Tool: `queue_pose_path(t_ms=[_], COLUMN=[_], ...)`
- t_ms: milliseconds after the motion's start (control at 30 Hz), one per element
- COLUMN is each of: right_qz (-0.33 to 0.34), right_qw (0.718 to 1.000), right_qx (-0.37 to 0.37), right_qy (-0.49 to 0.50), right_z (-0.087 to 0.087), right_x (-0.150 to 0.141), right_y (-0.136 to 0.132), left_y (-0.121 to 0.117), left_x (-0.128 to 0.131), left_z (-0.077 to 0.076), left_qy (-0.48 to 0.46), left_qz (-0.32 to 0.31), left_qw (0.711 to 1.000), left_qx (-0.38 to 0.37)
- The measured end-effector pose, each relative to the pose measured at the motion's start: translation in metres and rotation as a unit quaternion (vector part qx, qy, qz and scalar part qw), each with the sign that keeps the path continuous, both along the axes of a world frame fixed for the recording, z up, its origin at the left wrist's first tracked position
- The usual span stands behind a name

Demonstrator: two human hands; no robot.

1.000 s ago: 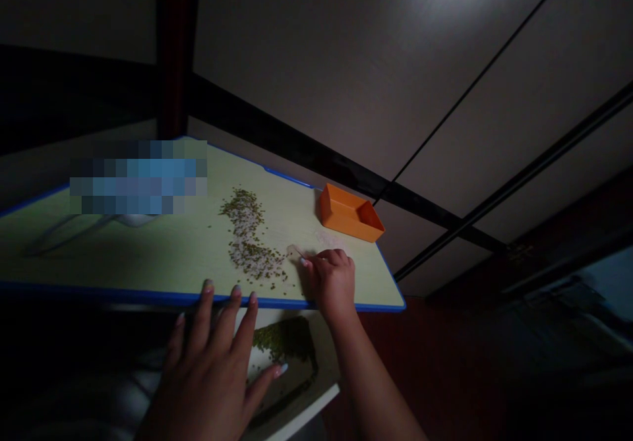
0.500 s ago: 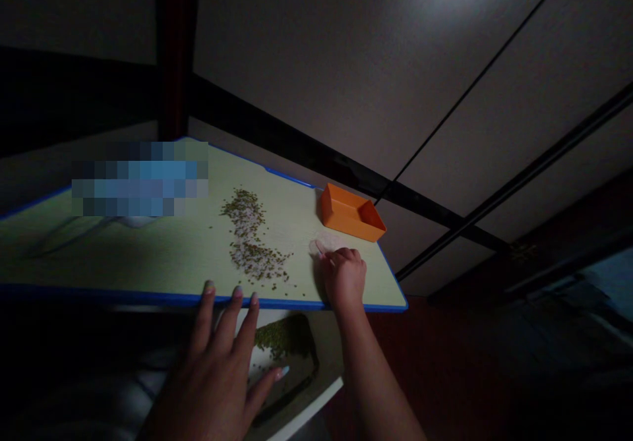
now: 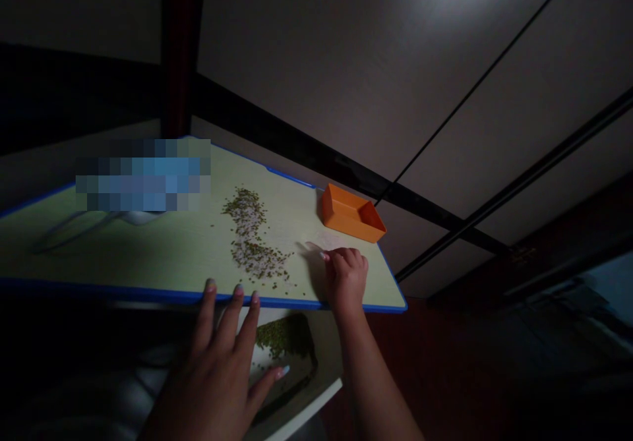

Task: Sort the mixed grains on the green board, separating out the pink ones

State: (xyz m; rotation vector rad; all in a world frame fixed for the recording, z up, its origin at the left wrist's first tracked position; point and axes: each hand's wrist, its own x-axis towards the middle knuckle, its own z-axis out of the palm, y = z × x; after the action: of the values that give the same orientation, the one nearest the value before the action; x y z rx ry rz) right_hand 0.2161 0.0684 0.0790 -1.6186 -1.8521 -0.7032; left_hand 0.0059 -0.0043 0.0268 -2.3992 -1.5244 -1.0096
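A loose pile of green beans mixed with white rice grains (image 3: 252,240) lies on a pale green board with a blue rim (image 3: 148,256). My right hand (image 3: 346,277) rests on the board to the right of the pile, fingers curled around a small pale stick (image 3: 311,246) whose tip points toward the grains. A faint patch of white grains (image 3: 330,239) lies just beyond the hand. My left hand (image 3: 217,368) lies flat with fingers spread, fingertips touching the board's near edge, over a white tray (image 3: 301,411) holding green beans (image 3: 284,335).
An orange plastic box (image 3: 352,213) stands at the board's far right corner. A white cable (image 3: 74,227) and a blurred-out patch lie at the board's left. The board's right edge drops off to a dark reddish floor. Dim walls rise behind.
My right hand went right from the pile's edge to the white patch, then drew back slightly with the stick's tip now pointing left. My left hand has stayed put.
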Motion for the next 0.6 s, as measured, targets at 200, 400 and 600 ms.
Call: queue_pose_path(t_ms=[200, 400, 600], right_qz=[0.021, 0.019, -0.057], right_qw=[0.997, 0.994, 0.989], right_qx=[-0.068, -0.11, -0.137], right_qy=[-0.025, -0.017, 0.013], right_z=[0.0026, 0.0034, 0.001], right_x=[-0.0098, -0.0115, -0.0083], right_y=[0.0009, 0.0078, 0.0089], left_y=[-0.0007, 0.001, 0.0001], left_x=[-0.0025, -0.0042, -0.0022], left_z=[-0.0013, -0.0049, -0.0027], left_qy=[-0.004, -0.01, -0.008], left_qz=[-0.005, -0.01, -0.006], left_qw=[0.998, 0.998, 0.997], left_qx=[-0.056, -0.062, -0.07])
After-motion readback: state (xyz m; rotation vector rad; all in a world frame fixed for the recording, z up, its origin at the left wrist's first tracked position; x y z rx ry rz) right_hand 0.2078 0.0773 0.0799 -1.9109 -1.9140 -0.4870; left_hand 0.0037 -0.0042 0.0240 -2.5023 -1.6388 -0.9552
